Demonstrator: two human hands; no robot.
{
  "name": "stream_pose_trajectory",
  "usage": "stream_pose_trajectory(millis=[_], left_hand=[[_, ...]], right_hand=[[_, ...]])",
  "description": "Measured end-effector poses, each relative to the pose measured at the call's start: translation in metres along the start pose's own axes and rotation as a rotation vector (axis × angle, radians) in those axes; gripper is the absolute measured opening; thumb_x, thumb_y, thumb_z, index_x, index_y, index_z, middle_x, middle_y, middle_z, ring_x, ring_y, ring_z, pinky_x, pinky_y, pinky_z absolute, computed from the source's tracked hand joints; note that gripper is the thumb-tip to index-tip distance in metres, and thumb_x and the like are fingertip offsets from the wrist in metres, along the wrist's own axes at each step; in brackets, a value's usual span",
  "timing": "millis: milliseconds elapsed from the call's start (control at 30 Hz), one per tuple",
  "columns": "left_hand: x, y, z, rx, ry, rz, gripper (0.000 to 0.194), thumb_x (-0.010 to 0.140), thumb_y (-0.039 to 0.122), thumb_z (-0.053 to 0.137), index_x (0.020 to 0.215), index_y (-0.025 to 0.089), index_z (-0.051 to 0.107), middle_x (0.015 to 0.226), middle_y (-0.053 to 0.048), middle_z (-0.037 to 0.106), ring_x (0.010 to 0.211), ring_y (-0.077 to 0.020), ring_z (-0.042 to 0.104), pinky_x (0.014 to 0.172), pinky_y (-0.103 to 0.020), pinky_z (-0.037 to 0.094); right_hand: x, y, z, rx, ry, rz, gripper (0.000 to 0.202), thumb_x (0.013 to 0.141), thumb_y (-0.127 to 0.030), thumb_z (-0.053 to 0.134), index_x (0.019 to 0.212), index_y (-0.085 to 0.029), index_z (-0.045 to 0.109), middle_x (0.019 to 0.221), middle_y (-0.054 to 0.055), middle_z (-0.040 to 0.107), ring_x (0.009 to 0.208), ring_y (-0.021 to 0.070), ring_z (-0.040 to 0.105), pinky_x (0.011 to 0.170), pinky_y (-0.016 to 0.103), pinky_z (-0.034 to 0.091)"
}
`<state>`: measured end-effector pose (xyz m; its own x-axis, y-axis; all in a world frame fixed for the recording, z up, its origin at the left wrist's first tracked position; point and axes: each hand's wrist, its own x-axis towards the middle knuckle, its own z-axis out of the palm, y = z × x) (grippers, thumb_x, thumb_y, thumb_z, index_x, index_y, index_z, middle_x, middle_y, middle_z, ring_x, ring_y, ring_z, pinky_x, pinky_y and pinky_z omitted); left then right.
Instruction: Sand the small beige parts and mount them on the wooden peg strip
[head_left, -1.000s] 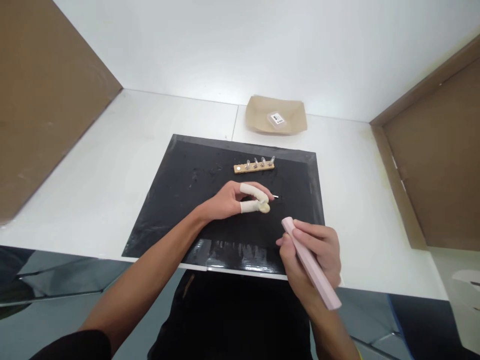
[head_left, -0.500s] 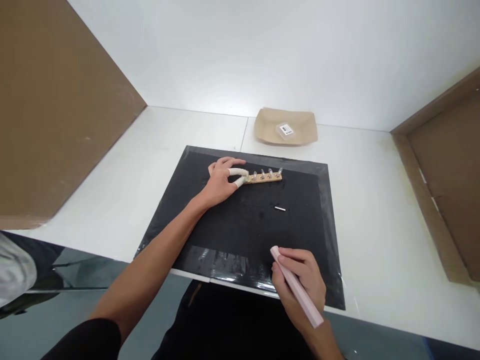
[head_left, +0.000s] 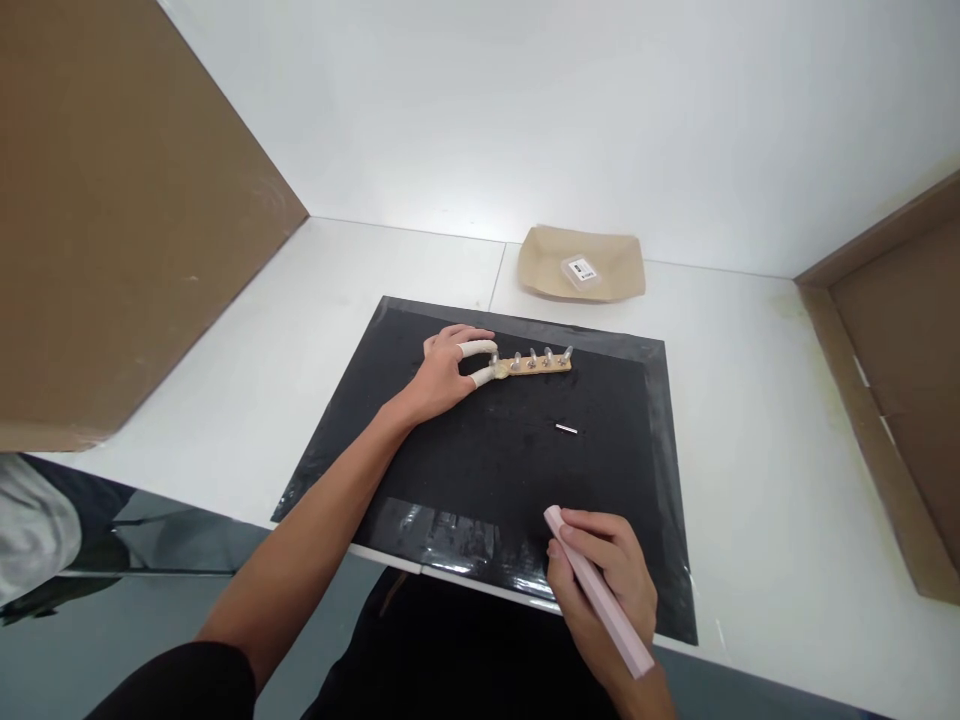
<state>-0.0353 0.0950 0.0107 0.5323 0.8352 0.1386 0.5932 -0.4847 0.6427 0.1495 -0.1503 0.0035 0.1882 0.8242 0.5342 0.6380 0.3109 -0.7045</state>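
Compared with a second ago, your left hand (head_left: pixel 442 372) has moved from the middle of the mat (head_left: pixel 480 465) to the left end of the tan strip (head_left: pixel 540 368), covering where a white dot showed. Your thumb and forefinger, both in cream covers (head_left: pixel 476 348), sit either side of a clear peg (head_left: pixel 494 358) there, a pale round bit (head_left: pixel 501 370) right at the tips; can't tell if they pinch or just surround it. Four more pegs (head_left: pixel 548 356) stand rightward along the strip. The small rod (head_left: pixel 566 428), part-hidden by your hand earlier, now shows fully, lying between the strip and your right hand (head_left: pixel 609 560). That hand is still wrapped round the pink stick (head_left: pixel 600 597) at the mat's front edge, well apart from your left hand and the strip.
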Motion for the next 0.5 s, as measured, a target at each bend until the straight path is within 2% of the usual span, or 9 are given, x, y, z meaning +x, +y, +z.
stream_pose_trajectory(millis=[167,300,400,500], left_hand=[[-0.022,-0.006,-0.017,0.062,-0.019,-0.037,0.050,0.091,0.052,0.073,0.134,0.026,0.064,0.157,-0.012,0.052,0.149,-0.0362,0.038,0.122,-0.065,0.023],[-0.056,0.007,-0.032,0.031,-0.028,-0.096,0.054,0.094,0.057,0.067,0.140,0.030,0.059,0.163,-0.011,0.045,0.154,-0.0359,0.031,0.126,-0.064,0.019],[-0.083,0.028,-0.034,-0.162,-0.002,-0.169,0.055,0.097,0.059,0.062,0.144,0.032,0.056,0.167,-0.007,0.040,0.157,-0.0324,0.029,0.130,-0.058,0.018],[-0.104,0.052,-0.024,-0.527,0.072,-0.213,0.055,0.103,0.062,0.047,0.147,0.029,0.056,0.166,-0.007,0.042,0.156,-0.0295,0.035,0.130,-0.049,0.025]], right_hand=[[0.001,-0.001,-0.002,-0.033,0.023,0.022,0.022,0.089,-0.006,0.067,0.105,-0.021,0.067,0.106,0.006,0.067,0.091,0.0155,0.072,0.074,0.026,0.064],[-0.002,0.001,-0.003,0.001,0.041,0.114,0.022,0.089,-0.008,0.068,0.106,-0.022,0.066,0.110,0.006,0.066,0.085,0.0166,0.074,0.070,0.029,0.067],[-0.005,0.005,-0.001,0.143,0.096,0.258,0.025,0.090,-0.010,0.069,0.112,-0.022,0.066,0.115,0.007,0.064,0.080,0.0154,0.074,0.067,0.028,0.069],[-0.005,0.007,0.001,0.247,0.179,0.372,0.024,0.090,-0.014,0.071,0.112,-0.021,0.068,0.116,0.008,0.063,0.078,0.0161,0.075,0.067,0.029,0.069]])
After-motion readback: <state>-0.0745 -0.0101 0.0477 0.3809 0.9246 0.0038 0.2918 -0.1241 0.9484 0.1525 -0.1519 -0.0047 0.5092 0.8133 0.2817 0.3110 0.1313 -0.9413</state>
